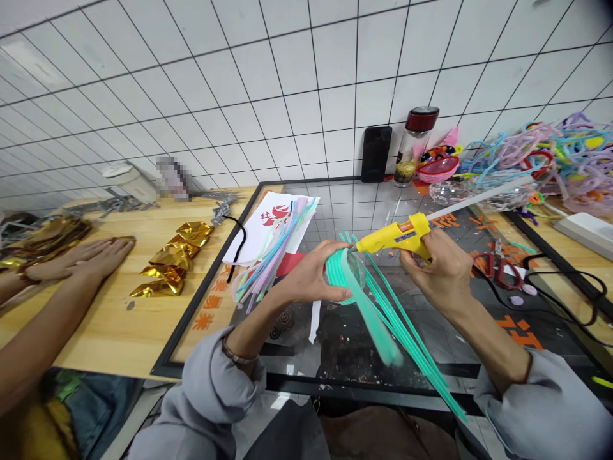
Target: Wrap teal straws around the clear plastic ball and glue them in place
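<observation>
Fingers and thumb of my left hand (309, 275) are wrapped round a clear cup-like piece (355, 269) banded with green pipe cleaners (336, 267). One green strand hangs loose from it, blurred toward its lower end. My right hand (443, 265) grips a yellow glue gun (395, 237), whose nozzle meets the upper rim of the green band. A long whitish glue stick (472, 198) juts from the gun's back. Under the held piece, several straight green pipe cleaners (412, 342) lie across the dark glass tabletop (345, 358).
Pastel pipe cleaners (268, 268) lie on white paper (256, 220) to the left. Beyond are gold foil (175, 259) and a co-worker's hands (96, 259). A phone (376, 153), glass bottle (412, 150), tangled pipe cleaners (550, 153) and red-handled scissors (500, 268) sit back and right.
</observation>
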Available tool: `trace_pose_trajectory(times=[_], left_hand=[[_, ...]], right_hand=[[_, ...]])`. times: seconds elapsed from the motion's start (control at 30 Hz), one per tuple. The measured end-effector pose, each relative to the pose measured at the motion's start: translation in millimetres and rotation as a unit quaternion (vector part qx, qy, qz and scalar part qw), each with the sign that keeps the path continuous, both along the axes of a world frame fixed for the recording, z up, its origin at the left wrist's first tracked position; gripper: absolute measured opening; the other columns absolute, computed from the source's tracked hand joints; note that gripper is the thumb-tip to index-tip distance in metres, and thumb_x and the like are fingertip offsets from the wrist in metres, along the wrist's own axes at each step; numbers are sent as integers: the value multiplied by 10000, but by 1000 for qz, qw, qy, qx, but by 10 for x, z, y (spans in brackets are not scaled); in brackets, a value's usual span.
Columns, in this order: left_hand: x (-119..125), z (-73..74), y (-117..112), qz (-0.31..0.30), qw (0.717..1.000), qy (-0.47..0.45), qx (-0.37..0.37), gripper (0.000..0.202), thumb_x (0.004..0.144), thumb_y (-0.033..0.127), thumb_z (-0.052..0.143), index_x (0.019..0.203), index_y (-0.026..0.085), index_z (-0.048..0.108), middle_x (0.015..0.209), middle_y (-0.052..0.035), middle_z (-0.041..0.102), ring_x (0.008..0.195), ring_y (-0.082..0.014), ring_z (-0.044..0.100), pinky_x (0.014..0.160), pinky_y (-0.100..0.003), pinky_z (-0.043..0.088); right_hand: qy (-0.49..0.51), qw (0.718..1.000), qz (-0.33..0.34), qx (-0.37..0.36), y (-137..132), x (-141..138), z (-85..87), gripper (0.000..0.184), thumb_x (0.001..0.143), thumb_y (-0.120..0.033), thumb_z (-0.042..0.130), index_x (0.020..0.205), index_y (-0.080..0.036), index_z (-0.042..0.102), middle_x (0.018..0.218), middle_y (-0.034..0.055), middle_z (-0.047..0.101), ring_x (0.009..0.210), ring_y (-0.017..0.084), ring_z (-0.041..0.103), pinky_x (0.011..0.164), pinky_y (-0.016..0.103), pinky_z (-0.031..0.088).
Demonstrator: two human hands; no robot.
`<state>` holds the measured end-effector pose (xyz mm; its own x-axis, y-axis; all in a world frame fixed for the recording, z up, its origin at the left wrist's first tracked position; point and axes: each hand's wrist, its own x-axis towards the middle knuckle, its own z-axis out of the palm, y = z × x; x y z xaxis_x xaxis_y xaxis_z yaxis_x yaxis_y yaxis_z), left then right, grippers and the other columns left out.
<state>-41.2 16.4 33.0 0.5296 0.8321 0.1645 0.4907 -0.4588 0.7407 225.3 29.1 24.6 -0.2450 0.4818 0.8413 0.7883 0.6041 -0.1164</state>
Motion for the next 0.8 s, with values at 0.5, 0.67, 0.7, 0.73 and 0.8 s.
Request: trace_pose_trajectory(times=[0.5, 0.67, 0.7, 0.73, 0.8], left_hand=[[-8, -22, 11, -4, 1000, -9, -3, 842, 661, 415, 828, 1390, 189, 473, 1362, -158, 546, 1275, -347, 551, 1126, -558, 428], [-8, -43, 16, 0, 1000, -17, 7, 847, 649, 423, 839, 1388, 219, 480, 1354, -141, 559, 1262, -339, 557, 1123, -558, 429], [-10, -45, 18, -1, 1000, -16, 7, 848, 649, 421, 840, 1389, 214, 480, 1352, -144, 560, 1260, -339, 558, 1124, -555, 429], [-12, -46, 20, -3, 1000, -13, 7, 850, 651, 419, 839, 1389, 205, 479, 1351, -150, 558, 1260, -340, 557, 1125, -554, 428], [-16, -45, 23, -7, 1000, -8, 4, 852, 654, 420, 837, 1389, 186, 475, 1356, -160, 550, 1266, -343, 552, 1130, -560, 423]], right_hand=[[5, 1000, 5, -21, -12, -5, 3, 272, 823, -168, 636, 721, -254, 398, 638, -31, 486, 569, 143, 470, 542, 290, 346], [7, 999, 7, -32, -15, -6, 18, 282, 835, -195, 636, 715, -257, 389, 635, -28, 479, 565, 145, 460, 534, 294, 343], [6, 1000, 11, -28, -16, -9, 23, 278, 836, -190, 635, 718, -256, 392, 637, -27, 482, 567, 145, 464, 535, 292, 344], [5, 1000, 16, -22, -17, -12, 27, 277, 835, -181, 635, 721, -256, 394, 638, -28, 484, 567, 144, 465, 535, 291, 345], [4, 1000, 27, -11, -18, -17, 33, 284, 832, -159, 634, 723, -254, 390, 636, -31, 481, 558, 138, 457, 531, 287, 337]])
